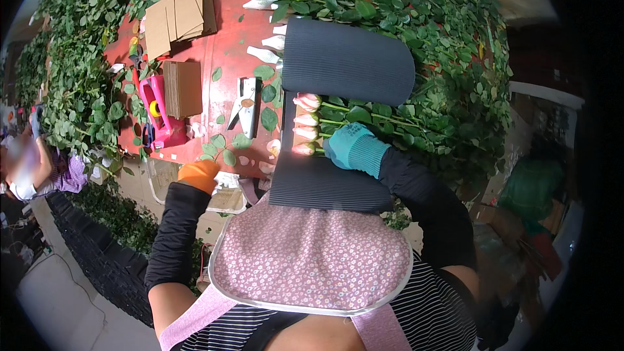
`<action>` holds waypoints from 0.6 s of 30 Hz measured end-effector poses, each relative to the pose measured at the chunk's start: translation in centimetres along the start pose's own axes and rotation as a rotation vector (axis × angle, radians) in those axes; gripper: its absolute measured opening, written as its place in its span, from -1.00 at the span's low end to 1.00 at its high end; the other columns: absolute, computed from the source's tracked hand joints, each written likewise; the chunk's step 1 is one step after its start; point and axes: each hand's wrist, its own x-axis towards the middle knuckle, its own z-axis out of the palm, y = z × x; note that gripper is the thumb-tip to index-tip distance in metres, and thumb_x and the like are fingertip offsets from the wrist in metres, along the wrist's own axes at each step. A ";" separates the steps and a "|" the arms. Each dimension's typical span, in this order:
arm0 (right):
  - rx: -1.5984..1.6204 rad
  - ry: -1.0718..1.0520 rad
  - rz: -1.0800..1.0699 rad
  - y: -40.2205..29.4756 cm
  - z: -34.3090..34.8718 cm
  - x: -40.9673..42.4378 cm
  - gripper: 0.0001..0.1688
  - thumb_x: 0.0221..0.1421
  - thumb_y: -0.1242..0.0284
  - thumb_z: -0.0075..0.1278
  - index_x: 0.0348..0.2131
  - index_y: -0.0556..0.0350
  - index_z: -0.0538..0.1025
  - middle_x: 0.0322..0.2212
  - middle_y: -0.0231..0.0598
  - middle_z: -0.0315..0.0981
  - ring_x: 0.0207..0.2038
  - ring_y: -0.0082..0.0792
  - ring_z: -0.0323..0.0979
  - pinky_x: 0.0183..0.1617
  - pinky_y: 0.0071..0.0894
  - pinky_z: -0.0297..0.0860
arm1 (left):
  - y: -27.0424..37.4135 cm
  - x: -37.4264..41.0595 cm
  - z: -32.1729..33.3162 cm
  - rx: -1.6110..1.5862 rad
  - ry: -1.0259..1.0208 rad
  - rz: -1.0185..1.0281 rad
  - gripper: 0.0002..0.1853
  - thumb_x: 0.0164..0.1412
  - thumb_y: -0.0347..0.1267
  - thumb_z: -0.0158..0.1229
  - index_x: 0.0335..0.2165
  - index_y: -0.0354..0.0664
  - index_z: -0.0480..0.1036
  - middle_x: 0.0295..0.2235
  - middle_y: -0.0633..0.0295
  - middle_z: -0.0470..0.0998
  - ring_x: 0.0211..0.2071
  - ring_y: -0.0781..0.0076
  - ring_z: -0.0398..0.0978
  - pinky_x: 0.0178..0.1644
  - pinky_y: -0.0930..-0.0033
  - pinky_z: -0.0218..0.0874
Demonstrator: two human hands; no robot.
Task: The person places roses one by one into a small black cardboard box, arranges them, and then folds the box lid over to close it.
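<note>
My right hand (pixel 358 148), in a teal knit glove, closes over the stem of the nearest pink rose (pixel 304 149), just behind its bloom. Several pink roses lie in a column, blooms to the left, with a strip of brown cardboard beneath; another pink rose (pixel 307 102) is at the top. They rest on a black ribbed sheet (pixel 331 183) whose lower part hangs toward my lap. My left hand (pixel 199 175), in an orange glove, is curled at the table's front edge; its fingers are mostly hidden. A metal hand stapler (pixel 246 107) lies left of the roses.
Another black ribbed sheet (pixel 348 58) covers stems beside white-wrapped blooms (pixel 263 53). Cardboard pieces (pixel 183 88), a pink tape dispenser (pixel 163 117) and pruning shears (pixel 138 61) lie on the red table (pixel 226 24). Leafy stems bank both sides. A plastic basket (pixel 229 201) stands below; another person (pixel 41 161) is at far left.
</note>
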 end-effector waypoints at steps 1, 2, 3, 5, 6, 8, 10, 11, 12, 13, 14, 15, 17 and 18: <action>0.005 -0.004 0.003 0.0 -0.1 0.0 -0.64 0.19 0.30 -0.20 -0.12 0.06 0.49 -0.29 -0.02 0.56 -0.24 -0.09 0.55 -0.15 -0.05 0.43 | 1.5 1.9 -0.7 -0.061 0.106 0.074 -0.75 -0.02 -0.34 0.18 -0.29 -0.12 0.51 -0.39 0.13 0.54 -0.41 0.09 0.52 -0.31 0.15 0.33; 0.008 -0.009 0.006 -0.1 -0.3 0.0 -0.63 0.19 0.30 -0.20 -0.12 0.06 0.49 -0.29 -0.03 0.56 -0.24 -0.09 0.55 -0.15 -0.05 0.43 | 4.0 4.9 -2.2 -0.123 0.213 0.145 -0.70 -0.03 -0.35 0.17 -0.23 -0.12 0.52 -0.34 0.14 0.57 -0.38 0.12 0.54 -0.29 0.19 0.35; 0.013 -0.012 0.012 -0.1 -0.4 -0.1 -0.63 0.19 0.29 -0.20 -0.13 0.07 0.49 -0.29 -0.04 0.56 -0.24 -0.08 0.55 -0.15 -0.05 0.43 | 6.1 7.6 -4.8 -0.512 0.101 0.254 -0.51 -0.08 -0.46 0.15 -0.07 -0.09 0.49 -0.17 0.16 0.57 -0.24 0.19 0.56 -0.21 0.31 0.37; 0.026 -0.027 0.008 0.1 -0.4 0.0 -0.62 0.19 0.26 -0.19 -0.12 0.07 0.47 -0.29 -0.06 0.56 -0.25 -0.07 0.54 -0.16 -0.04 0.43 | 8.5 11.8 -6.5 -0.630 -0.110 0.513 -0.45 -0.04 -0.57 0.16 0.01 -0.11 0.43 -0.01 0.12 0.50 0.03 0.20 0.45 0.05 0.39 0.31; 0.027 -0.034 0.002 0.2 -0.5 -0.1 -0.62 0.19 0.24 -0.18 -0.12 0.08 0.47 -0.30 -0.07 0.56 -0.26 -0.07 0.54 -0.16 -0.04 0.43 | 8.3 13.7 -3.9 -0.783 -0.094 0.649 -0.48 -0.02 -0.56 0.20 0.00 -0.11 0.45 0.03 0.13 0.48 0.09 0.16 0.41 0.12 0.37 0.26; 0.106 0.096 -0.018 0.1 -2.0 -1.8 -0.61 0.18 0.22 -0.16 -0.15 0.08 0.47 -0.34 -0.07 0.55 -0.29 -0.07 0.54 -0.17 -0.04 0.43 | 8.7 14.7 -1.2 -0.917 -0.129 0.632 -0.53 0.06 -0.61 0.14 -0.01 -0.09 0.47 0.00 0.15 0.51 0.06 0.18 0.43 0.14 0.38 0.24; 0.204 0.294 0.027 -0.2 -1.9 -2.6 -0.65 0.15 0.21 -0.11 -0.18 0.04 0.48 -0.43 -0.08 0.54 -0.35 -0.08 0.54 -0.23 -0.03 0.43 | 8.9 15.1 -1.9 -0.988 -0.205 0.582 -0.56 0.12 -0.63 0.10 -0.02 -0.08 0.49 -0.03 0.15 0.53 0.05 0.23 0.45 0.15 0.39 0.23; 0.178 0.297 0.051 -0.1 -1.9 -2.2 -0.66 0.14 0.23 -0.10 -0.18 0.04 0.48 -0.44 -0.09 0.54 -0.36 -0.08 0.54 -0.25 -0.02 0.43 | 8.8 15.3 -2.3 -0.951 -0.206 0.583 -0.57 0.13 -0.64 0.09 -0.03 -0.07 0.50 -0.04 0.16 0.54 0.04 0.24 0.46 0.15 0.39 0.23; 0.167 0.301 0.078 -0.3 -1.6 -1.7 -0.67 0.14 0.25 -0.10 -0.18 0.03 0.47 -0.45 -0.10 0.54 -0.37 -0.09 0.54 -0.26 -0.02 0.42 | 8.9 15.3 -2.5 -0.911 -0.222 0.585 -0.58 0.15 -0.64 0.08 -0.04 -0.07 0.51 -0.05 0.16 0.55 0.03 0.26 0.47 0.15 0.39 0.23; 0.149 0.313 0.106 -0.2 -1.4 -1.2 -0.69 0.13 0.27 -0.09 -0.18 0.02 0.47 -0.46 -0.11 0.54 -0.38 -0.09 0.54 -0.28 -0.01 0.42 | 8.7 15.4 -2.4 -0.866 -0.178 0.613 -0.59 0.14 -0.63 0.09 -0.05 -0.06 0.51 -0.06 0.16 0.55 0.03 0.27 0.47 0.13 0.40 0.25; 0.124 0.319 0.056 0.2 -0.3 -0.5 -0.69 0.11 0.31 -0.08 -0.16 0.01 0.44 -0.46 -0.14 0.54 -0.39 -0.08 0.54 -0.31 0.00 0.41 | 8.6 15.4 -2.0 -0.822 -0.134 0.640 -0.61 0.14 -0.61 0.10 -0.06 -0.06 0.52 -0.06 0.17 0.55 0.03 0.29 0.47 0.11 0.40 0.27; 0.125 0.319 0.054 0.3 -0.2 -0.5 -0.70 0.10 0.32 -0.08 -0.16 0.01 0.43 -0.46 -0.13 0.54 -0.39 -0.08 0.54 -0.32 0.00 0.41 | 8.9 15.4 -2.4 -0.782 -0.093 0.665 -0.62 0.14 -0.60 0.11 -0.06 -0.05 0.52 -0.07 0.17 0.56 0.02 0.30 0.48 0.10 0.41 0.28; 0.126 0.318 0.048 0.4 -0.1 -0.6 -0.72 0.09 0.34 -0.08 -0.17 0.01 0.42 -0.46 -0.12 0.53 -0.39 -0.08 0.54 -0.32 -0.01 0.41 | 9.7 15.4 -3.1 -0.330 0.086 0.625 -0.60 0.12 -0.46 0.12 -0.02 -0.03 0.46 0.00 0.22 0.50 -0.11 0.28 0.55 -0.14 0.39 0.41; 0.145 0.318 0.044 0.6 -0.2 -0.5 -0.73 0.11 0.32 -0.08 -0.19 0.00 0.41 -0.47 -0.11 0.52 -0.40 -0.08 0.53 -0.34 -0.02 0.41 | 9.8 15.5 -2.6 -0.294 0.136 0.612 -0.58 0.13 -0.44 0.10 0.00 -0.02 0.44 0.03 0.24 0.48 -0.14 0.27 0.55 -0.17 0.37 0.41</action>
